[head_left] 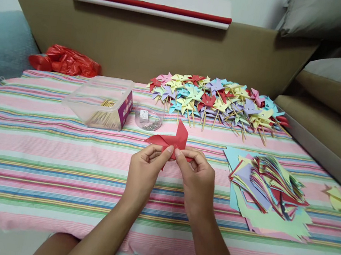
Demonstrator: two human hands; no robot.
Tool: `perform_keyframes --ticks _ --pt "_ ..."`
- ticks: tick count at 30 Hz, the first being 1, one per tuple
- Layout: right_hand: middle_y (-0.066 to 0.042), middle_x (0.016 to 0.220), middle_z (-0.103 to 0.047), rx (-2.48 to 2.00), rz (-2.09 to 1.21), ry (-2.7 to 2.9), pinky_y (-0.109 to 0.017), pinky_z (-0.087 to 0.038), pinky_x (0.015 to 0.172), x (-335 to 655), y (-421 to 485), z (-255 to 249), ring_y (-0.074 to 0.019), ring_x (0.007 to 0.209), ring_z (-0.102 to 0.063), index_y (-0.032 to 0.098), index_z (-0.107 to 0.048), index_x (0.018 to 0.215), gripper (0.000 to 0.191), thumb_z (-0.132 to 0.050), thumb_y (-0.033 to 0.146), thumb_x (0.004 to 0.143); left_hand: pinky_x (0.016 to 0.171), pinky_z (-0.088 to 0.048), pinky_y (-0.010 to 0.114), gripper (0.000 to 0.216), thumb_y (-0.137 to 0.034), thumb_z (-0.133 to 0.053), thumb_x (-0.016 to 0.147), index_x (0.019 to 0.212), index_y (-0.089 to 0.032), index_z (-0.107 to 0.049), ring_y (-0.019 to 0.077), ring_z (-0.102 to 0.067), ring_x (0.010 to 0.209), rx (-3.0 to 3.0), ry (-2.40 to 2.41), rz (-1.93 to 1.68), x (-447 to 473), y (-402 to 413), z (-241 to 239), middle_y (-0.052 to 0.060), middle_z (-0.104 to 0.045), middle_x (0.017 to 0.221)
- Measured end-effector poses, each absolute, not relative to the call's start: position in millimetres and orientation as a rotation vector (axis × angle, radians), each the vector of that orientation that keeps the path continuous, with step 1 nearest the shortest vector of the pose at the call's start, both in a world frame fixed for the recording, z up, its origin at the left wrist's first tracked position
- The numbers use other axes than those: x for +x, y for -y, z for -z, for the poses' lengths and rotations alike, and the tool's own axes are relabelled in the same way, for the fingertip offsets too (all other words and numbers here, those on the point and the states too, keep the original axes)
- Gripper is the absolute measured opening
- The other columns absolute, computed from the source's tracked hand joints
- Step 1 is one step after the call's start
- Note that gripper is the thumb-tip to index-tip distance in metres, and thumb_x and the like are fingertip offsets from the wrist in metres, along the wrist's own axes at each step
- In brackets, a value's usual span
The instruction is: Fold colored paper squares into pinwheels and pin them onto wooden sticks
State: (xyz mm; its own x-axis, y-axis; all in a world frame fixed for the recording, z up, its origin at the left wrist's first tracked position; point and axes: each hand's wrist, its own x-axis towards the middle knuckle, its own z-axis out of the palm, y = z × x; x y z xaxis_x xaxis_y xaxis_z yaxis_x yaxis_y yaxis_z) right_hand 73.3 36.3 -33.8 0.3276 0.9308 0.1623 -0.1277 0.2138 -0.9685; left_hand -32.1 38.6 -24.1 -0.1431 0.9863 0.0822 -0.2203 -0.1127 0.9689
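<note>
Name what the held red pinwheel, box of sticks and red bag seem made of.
Red pinwheel: matte paper, likely, given its thin, crisp folds. Box: probably smooth, translucent plastic; sticks show through. Red bag: likely thin plastic, shiny and crinkled.

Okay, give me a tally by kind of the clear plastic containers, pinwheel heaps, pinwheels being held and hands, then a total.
Clear plastic containers: 2 (box of sticks, round tub)
Heap of pinwheels: 1
Held, red paper pinwheel: 1
Hands: 2 (left hand, right hand)
Total: 6
</note>
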Motion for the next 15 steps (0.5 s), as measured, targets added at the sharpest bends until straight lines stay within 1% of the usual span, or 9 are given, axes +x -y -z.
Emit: perform_keyframes --ticks 7,12,15 --pt "-0.005 0.099 -0.065 -1.09 -0.848 0.98 -0.031 -0.056 0.079 72.2 -35.0 34.0 -0.0191 0.095 -0.064 0.019 -0.074 0.079 0.013 -0.075 0.033 0.08 0.064 -0.043 0.021 0.022 -0.033 -0.079 0.081 0.07 -0.017 -0.068 0.0112 -0.06 0.068 1.03 -1.05 -1.493 -31.6 -39.1 24.1 -0.001 -0.065 0.068" --pt "-0.006 0.1 -0.065 -1.109 -0.813 0.974 -0.032 -0.056 0.08 71.9 -34.6 33.1 -0.02 0.098 -0.064 0.019 -0.075 0.079 0.014 -0.073 0.033 0.081 0.064 -0.043 0.022 0.021 -0.033 -0.078 0.081 0.072 -0.017 -0.069 0.0113 -0.058 0.068 1.045 -1.037 -1.468 -31.7 -37.9 24.9 0.0 -0.067 0.07" --pt "-0.006 0.099 -0.065 -1.12 -0.811 0.98 -0.031 -0.055 0.079 71.0 -33.8 30.6 -0.0198 0.097 -0.064 0.018 -0.074 0.078 0.016 -0.074 0.034 0.08 0.062 -0.042 0.021 0.021 -0.032 -0.079 0.081 0.071 -0.017 -0.069 0.0104 -0.056 0.065 1.033 -1.024 -1.473 -31.8 -37.4 23.4 -0.002 -0.063 0.066"
